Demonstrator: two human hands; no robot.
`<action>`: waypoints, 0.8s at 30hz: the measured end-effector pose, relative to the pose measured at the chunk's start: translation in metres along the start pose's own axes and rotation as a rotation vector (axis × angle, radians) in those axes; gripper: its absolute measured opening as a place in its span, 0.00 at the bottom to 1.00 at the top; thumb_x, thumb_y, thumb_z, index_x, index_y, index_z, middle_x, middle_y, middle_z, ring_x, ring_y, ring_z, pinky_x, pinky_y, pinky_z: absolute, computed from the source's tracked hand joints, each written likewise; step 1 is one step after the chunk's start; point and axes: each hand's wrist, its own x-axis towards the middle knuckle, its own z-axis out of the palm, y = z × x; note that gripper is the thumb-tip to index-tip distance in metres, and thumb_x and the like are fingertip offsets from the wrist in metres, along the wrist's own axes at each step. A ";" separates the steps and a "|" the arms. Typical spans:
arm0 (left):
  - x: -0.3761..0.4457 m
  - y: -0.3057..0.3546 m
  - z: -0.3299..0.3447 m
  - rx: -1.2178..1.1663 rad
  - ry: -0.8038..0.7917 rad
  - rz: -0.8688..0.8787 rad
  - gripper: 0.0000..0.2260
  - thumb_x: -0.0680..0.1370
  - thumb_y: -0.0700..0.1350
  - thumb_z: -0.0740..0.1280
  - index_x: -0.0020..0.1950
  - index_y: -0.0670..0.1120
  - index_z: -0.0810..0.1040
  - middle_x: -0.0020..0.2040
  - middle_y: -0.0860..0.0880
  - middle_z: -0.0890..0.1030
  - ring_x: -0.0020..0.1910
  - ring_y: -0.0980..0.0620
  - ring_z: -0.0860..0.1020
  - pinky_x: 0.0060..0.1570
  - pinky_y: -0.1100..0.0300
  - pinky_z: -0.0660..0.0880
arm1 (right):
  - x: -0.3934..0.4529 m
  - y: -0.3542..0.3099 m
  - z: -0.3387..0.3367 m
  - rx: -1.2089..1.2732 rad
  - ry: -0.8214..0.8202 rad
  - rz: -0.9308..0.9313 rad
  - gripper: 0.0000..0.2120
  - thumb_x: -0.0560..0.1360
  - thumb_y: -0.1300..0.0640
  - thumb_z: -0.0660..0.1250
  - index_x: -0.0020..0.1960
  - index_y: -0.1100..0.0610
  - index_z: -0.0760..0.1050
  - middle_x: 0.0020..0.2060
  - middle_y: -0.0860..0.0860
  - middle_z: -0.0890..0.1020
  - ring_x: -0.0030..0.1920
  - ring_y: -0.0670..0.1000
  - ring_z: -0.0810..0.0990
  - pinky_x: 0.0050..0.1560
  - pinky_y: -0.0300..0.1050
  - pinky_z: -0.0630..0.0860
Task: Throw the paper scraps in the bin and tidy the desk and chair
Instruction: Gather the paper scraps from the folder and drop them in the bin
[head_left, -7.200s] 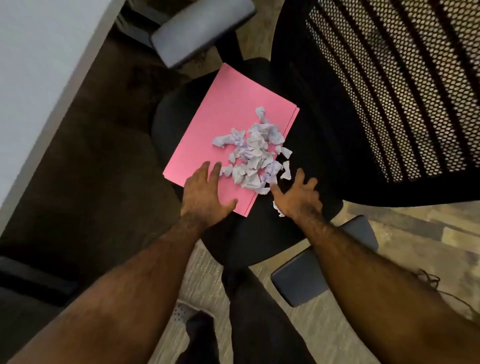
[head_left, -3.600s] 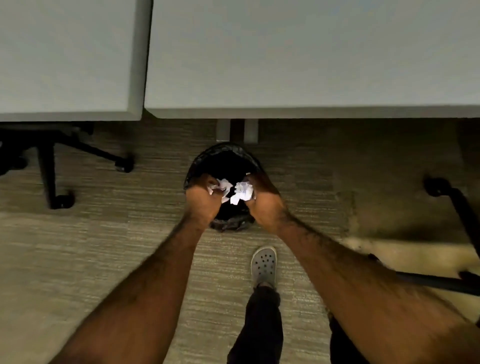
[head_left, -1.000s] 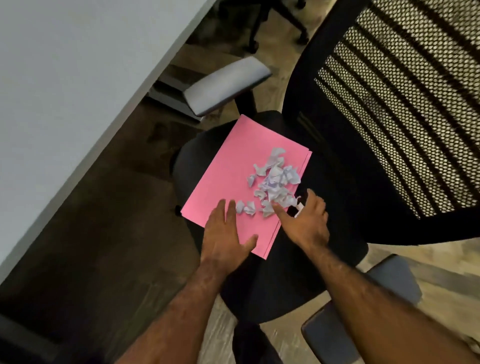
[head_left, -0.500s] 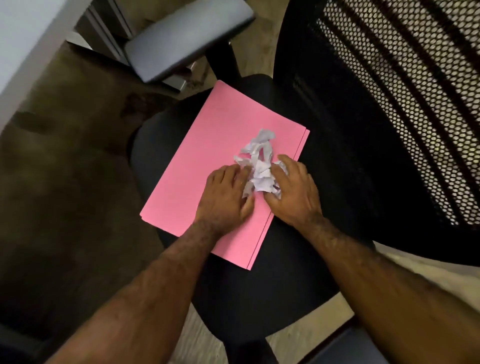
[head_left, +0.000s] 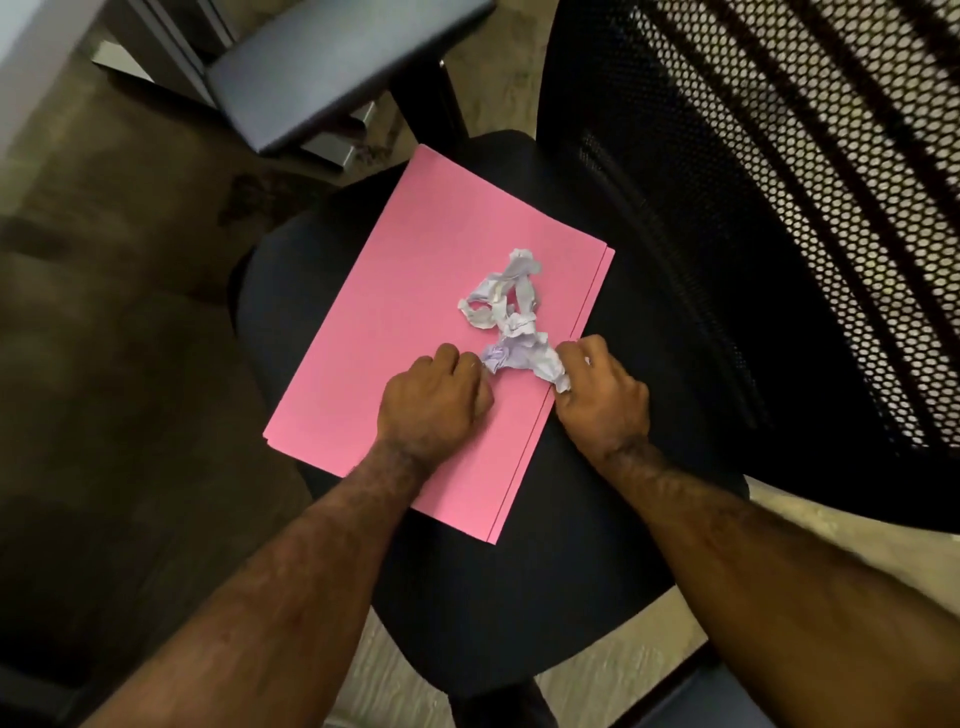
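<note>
A pink folder (head_left: 415, 312) lies on the black seat of an office chair (head_left: 519, 597). A small heap of crumpled white paper scraps (head_left: 506, 306) rests on the folder's right half. My left hand (head_left: 434, 402) is curled on the folder, its fingers closed against the near scraps. My right hand (head_left: 600, 397) sits at the folder's right edge, fingers closed on a clump of scraps (head_left: 545, 364). Several scraps lie loose beyond both hands. The bin is out of view.
The chair's black mesh backrest (head_left: 779, 208) rises at the right. A grey armrest (head_left: 332, 62) juts out at top centre, another shows at bottom right. The desk's edge (head_left: 31, 52) is at top left. Carpet and shadow fill the left.
Both hands have pulled back toward me, curling into fists and drawing scraps with them. The pile has thinned and spread into a strand. The camera has drawn nearer to the seat.
</note>
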 end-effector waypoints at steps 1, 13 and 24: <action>0.000 0.000 0.000 -0.015 0.010 -0.018 0.16 0.80 0.52 0.56 0.43 0.42 0.76 0.36 0.44 0.76 0.29 0.48 0.70 0.27 0.59 0.62 | 0.001 0.002 -0.002 0.025 0.016 0.004 0.09 0.70 0.65 0.70 0.50 0.61 0.77 0.44 0.61 0.77 0.35 0.64 0.78 0.25 0.54 0.76; -0.032 -0.020 -0.026 -0.185 0.270 -0.243 0.16 0.81 0.51 0.54 0.34 0.48 0.64 0.28 0.52 0.65 0.24 0.55 0.61 0.29 0.64 0.56 | 0.011 -0.016 -0.031 0.172 0.335 0.055 0.04 0.74 0.69 0.61 0.45 0.65 0.75 0.38 0.60 0.77 0.34 0.53 0.74 0.34 0.37 0.65; -0.170 -0.083 -0.061 -0.129 0.497 -0.444 0.15 0.78 0.45 0.65 0.31 0.43 0.72 0.27 0.45 0.75 0.23 0.43 0.73 0.23 0.59 0.62 | -0.056 -0.143 -0.017 0.351 0.279 -0.098 0.04 0.75 0.67 0.62 0.46 0.65 0.75 0.37 0.60 0.78 0.38 0.55 0.75 0.40 0.39 0.68</action>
